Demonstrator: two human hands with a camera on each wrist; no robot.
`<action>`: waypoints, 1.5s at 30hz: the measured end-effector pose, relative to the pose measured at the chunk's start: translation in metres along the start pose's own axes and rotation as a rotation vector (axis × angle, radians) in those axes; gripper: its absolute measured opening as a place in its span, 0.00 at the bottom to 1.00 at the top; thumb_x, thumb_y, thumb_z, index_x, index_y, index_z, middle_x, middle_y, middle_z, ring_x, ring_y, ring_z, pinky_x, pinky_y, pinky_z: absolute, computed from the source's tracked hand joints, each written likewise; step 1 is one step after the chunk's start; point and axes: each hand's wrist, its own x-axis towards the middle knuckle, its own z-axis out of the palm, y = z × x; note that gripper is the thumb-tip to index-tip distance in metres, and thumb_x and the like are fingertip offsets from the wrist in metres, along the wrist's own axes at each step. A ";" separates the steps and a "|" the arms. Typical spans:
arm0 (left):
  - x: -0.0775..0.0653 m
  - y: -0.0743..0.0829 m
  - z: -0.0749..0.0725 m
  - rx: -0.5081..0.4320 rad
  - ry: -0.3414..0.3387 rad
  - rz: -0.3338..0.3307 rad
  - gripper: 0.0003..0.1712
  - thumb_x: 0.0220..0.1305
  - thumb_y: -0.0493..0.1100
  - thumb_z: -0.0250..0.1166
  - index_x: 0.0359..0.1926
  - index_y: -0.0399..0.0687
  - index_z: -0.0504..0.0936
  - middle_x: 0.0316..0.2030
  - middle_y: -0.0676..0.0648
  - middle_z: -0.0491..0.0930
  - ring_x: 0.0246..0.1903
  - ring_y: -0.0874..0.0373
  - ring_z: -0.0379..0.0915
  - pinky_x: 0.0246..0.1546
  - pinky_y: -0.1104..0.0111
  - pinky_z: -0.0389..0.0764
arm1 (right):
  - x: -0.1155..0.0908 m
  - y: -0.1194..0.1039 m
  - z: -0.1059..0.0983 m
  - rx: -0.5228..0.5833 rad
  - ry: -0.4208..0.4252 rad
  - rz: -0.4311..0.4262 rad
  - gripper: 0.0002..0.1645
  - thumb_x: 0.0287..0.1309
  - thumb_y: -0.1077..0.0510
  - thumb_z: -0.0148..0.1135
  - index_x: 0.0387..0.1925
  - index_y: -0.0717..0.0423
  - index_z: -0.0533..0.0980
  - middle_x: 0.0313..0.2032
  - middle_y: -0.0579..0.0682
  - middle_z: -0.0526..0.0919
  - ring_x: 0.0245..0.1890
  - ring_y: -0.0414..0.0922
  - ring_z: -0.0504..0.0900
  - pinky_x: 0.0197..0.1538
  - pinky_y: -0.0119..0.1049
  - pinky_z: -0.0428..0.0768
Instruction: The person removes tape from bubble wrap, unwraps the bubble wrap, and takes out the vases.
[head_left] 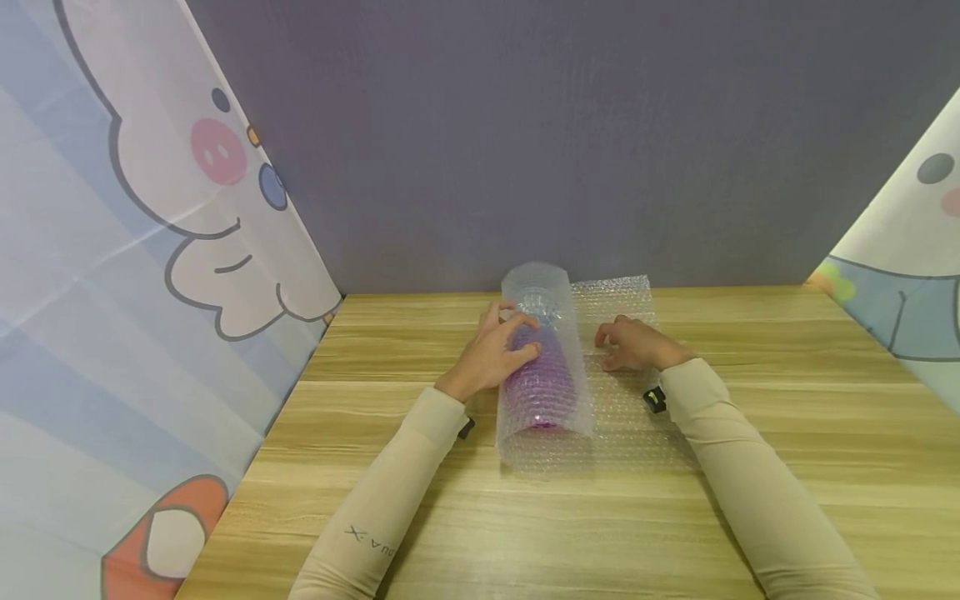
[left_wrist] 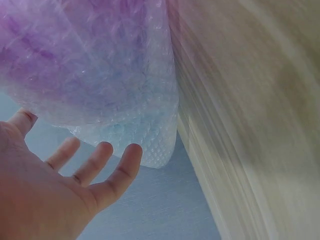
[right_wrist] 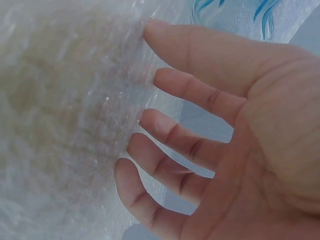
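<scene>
Seen from the head camera, with 12 o'clock toward the wall, the vase lies on its side on the surface, ringed by wrap. Its broad purple end points to 6 o'clock and its narrower, bluish end to 12. The wrap is transparent and bubbled, curled over the vase like a tube, with the mouth of the tube visible at 6 o'clock. A flat stretch of it runs out from the tube to 3 o'clock.

The left hand comes in from 7 o'clock and rests on the tube at about 10 o'clock of the vase. Its fingers are spread and lightly bent, the thumb apart from them; whether every fingertip touches cannot be told. In the left wrist view the spread fingers lie just beside the wrapped vase, with the wood grain toward 3 o'clock.

The right hand is at 2 o'clock of the vase, well apart from the left hand, over the flat stretch. Its fingers are spread and loosely bent, the thumb apart, and in the right wrist view the fingertips lie against the wrap. There, blue streaks on the vase show toward 1 o'clock.

Both arms wear beige sleeves, and a small black device sits by the right wrist. A cartoon curtain hangs at 9 o'clock.
</scene>
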 end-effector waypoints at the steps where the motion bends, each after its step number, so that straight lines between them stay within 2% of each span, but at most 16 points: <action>1: 0.000 0.000 0.000 0.006 0.000 0.002 0.20 0.65 0.58 0.62 0.56 0.64 0.80 0.73 0.48 0.57 0.63 0.48 0.65 0.56 0.46 0.78 | -0.001 0.000 0.000 0.003 0.000 0.004 0.22 0.53 0.59 0.74 0.49 0.62 0.80 0.46 0.66 0.79 0.48 0.64 0.79 0.55 0.61 0.77; 8: 0.000 0.000 -0.001 0.042 0.001 0.022 0.20 0.67 0.58 0.60 0.57 0.63 0.79 0.71 0.50 0.61 0.63 0.47 0.64 0.57 0.45 0.78 | -0.002 0.000 0.000 0.000 0.004 0.024 0.21 0.54 0.59 0.74 0.48 0.61 0.80 0.46 0.66 0.78 0.48 0.64 0.79 0.55 0.61 0.77; 16: 0.000 0.000 -0.002 0.062 -0.003 0.002 0.24 0.70 0.68 0.59 0.57 0.63 0.78 0.67 0.50 0.63 0.67 0.47 0.62 0.61 0.46 0.75 | -0.001 -0.002 0.000 0.006 0.003 0.011 0.20 0.54 0.58 0.75 0.47 0.60 0.80 0.46 0.66 0.79 0.47 0.64 0.79 0.53 0.60 0.78; 30: -0.002 -0.001 -0.008 0.044 -0.033 -0.031 0.24 0.68 0.67 0.61 0.56 0.62 0.76 0.69 0.47 0.63 0.68 0.46 0.62 0.62 0.44 0.74 | -0.001 -0.003 -0.001 0.018 -0.003 0.029 0.19 0.54 0.59 0.74 0.47 0.60 0.80 0.47 0.66 0.78 0.48 0.64 0.79 0.53 0.61 0.78; 45: -0.001 0.001 -0.011 0.147 -0.035 -0.009 0.29 0.69 0.69 0.58 0.63 0.62 0.77 0.68 0.47 0.66 0.65 0.47 0.64 0.64 0.45 0.72 | -0.001 -0.002 0.000 0.023 0.003 0.018 0.20 0.54 0.58 0.75 0.47 0.60 0.79 0.46 0.66 0.79 0.47 0.64 0.79 0.53 0.61 0.77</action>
